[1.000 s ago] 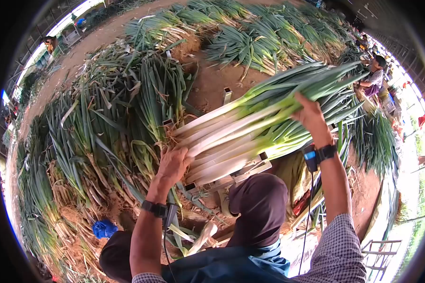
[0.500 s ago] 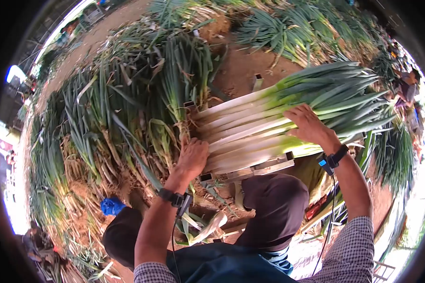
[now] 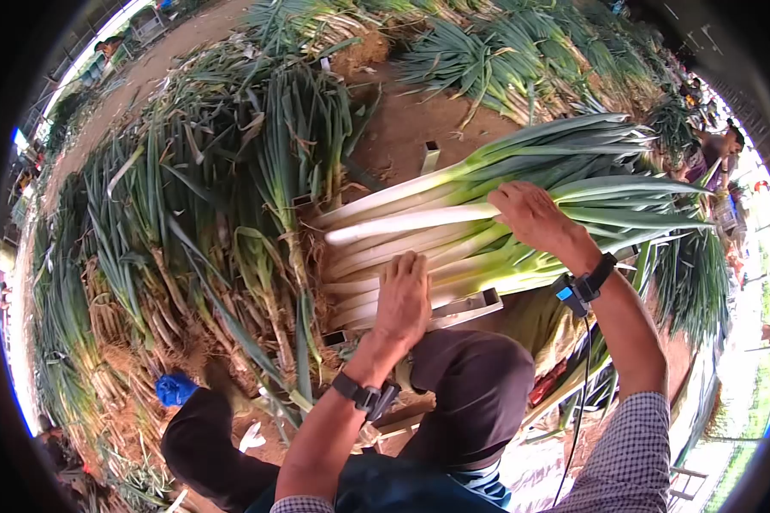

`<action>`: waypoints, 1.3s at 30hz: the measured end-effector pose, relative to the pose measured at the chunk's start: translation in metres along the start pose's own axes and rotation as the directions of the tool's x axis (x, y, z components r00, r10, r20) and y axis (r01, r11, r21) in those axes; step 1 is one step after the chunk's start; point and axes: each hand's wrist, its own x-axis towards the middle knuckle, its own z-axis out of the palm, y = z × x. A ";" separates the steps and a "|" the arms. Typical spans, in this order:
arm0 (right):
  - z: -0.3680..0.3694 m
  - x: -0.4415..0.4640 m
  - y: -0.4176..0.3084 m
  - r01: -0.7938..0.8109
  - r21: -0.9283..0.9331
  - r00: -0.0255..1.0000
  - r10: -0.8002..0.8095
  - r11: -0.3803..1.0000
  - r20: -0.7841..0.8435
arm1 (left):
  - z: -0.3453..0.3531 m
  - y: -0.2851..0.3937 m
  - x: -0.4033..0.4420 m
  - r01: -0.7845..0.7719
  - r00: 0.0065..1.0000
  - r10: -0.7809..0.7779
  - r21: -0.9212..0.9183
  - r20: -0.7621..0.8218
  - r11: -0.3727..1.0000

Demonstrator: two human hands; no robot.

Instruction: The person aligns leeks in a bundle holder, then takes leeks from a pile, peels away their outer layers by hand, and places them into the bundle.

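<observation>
A row of long leeks (image 3: 453, 244) lies side by side on a low metal rack (image 3: 479, 306) before me, white stems to the left and green leaves to the right. My right hand (image 3: 535, 221) is closed on a single leek (image 3: 411, 222), where white turns to green; this stem lies across the top of the others. My left hand (image 3: 405, 295) rests over the white stems nearer my knee, its fingers extended and close together, lying on top of them. Whether its fingertips grip any stem cannot be made out.
A large pile of untrimmed leeks (image 3: 162, 222) with roots and dry leaves stands at left. More leeks (image 3: 505, 68) lie across the soil at the back. A metal post (image 3: 430, 156) rises behind the rack. Another person (image 3: 723, 150) is at far right.
My left hand has moved right, from the root ends to the middle of the white stems. My right hand has taken hold of one leek, which now lies above the row.
</observation>
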 end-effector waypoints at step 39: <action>0.030 -0.009 0.007 0.063 0.090 0.989 -0.074 0.994 0.127 | 0.034 -0.027 0.050 0.267 0.938 -0.187 -0.267 0.291 0.926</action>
